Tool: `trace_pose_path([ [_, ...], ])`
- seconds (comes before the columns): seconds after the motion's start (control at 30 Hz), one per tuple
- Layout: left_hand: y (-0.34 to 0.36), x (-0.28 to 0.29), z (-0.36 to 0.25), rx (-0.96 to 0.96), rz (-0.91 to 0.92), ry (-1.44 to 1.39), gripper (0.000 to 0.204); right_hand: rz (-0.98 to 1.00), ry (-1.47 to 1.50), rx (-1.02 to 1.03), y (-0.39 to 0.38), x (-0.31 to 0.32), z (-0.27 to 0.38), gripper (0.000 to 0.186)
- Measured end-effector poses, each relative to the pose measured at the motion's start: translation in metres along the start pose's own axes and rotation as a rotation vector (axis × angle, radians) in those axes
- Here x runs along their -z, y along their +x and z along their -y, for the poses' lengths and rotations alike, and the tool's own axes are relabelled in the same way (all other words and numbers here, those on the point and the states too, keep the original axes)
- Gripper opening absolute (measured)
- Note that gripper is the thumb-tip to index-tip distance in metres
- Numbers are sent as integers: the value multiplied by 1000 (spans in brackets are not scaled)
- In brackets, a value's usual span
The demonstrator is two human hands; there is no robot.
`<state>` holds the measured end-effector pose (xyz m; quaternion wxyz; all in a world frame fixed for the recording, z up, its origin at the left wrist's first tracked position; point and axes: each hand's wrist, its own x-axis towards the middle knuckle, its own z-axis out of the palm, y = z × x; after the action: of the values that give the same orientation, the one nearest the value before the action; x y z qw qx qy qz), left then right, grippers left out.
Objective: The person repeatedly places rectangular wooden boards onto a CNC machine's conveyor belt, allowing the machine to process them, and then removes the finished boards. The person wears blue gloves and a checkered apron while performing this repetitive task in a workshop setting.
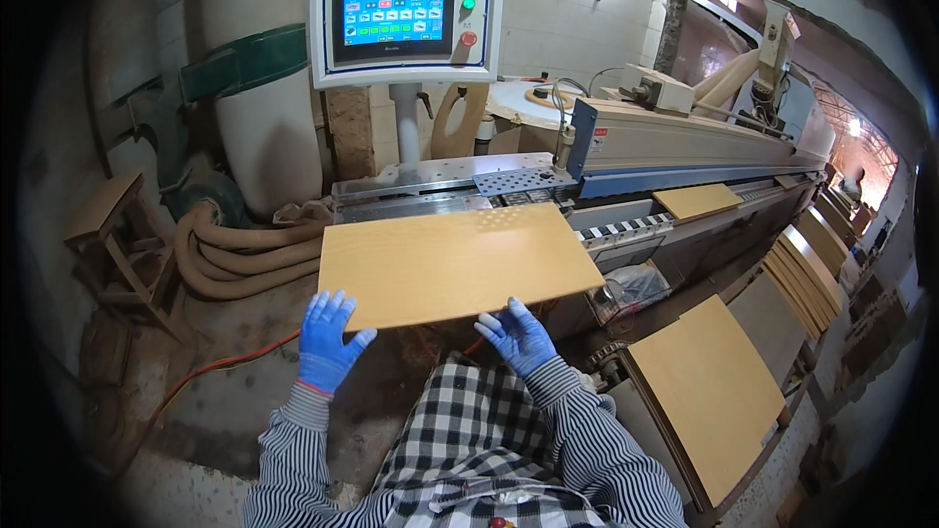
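A rectangular yellow-tan wood-look panel (450,264) lies level in front of me, its far edge over the perforated metal bed of a long machine. My left hand (331,340), in a blue glove, grips the panel's near left corner, with fingers at its side edge and thumb by the front edge. Along the front edge, right of the middle, my right hand (520,334) in a matching glove has hold of the panel. Part of its grip is hidden under the board.
A control screen (394,18) with green and red buttons stands behind the bed. The long machine (685,152) runs right, carrying another panel (696,200). A panel (706,396) rests on a stand at right, near stacked boards (802,279). Brown hoses (235,259) and an orange cable (210,369) lie left.
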<state>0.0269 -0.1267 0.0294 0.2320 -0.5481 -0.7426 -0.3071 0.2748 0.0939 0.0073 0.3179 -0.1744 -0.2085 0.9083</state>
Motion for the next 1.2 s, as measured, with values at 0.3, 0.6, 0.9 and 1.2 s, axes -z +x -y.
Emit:
trace_pose_path([
  [0.3, 55, -39, 39, 173, 59, 16, 58, 23, -191, 204, -85, 110, 46, 45],
  [0.6, 56, -43, 43, 217, 108, 7, 60, -720, -118, 288, -217, 226, 34, 28],
  [0.9, 55, -44, 45, 196, 125, 15, 59, -800, 20, 195, -236, 258, -3, 20],
  [1.2, 36, -29, 68, 273, 88, 70, 52, -822, 47, 255, -243, 272, 3, 21],
])
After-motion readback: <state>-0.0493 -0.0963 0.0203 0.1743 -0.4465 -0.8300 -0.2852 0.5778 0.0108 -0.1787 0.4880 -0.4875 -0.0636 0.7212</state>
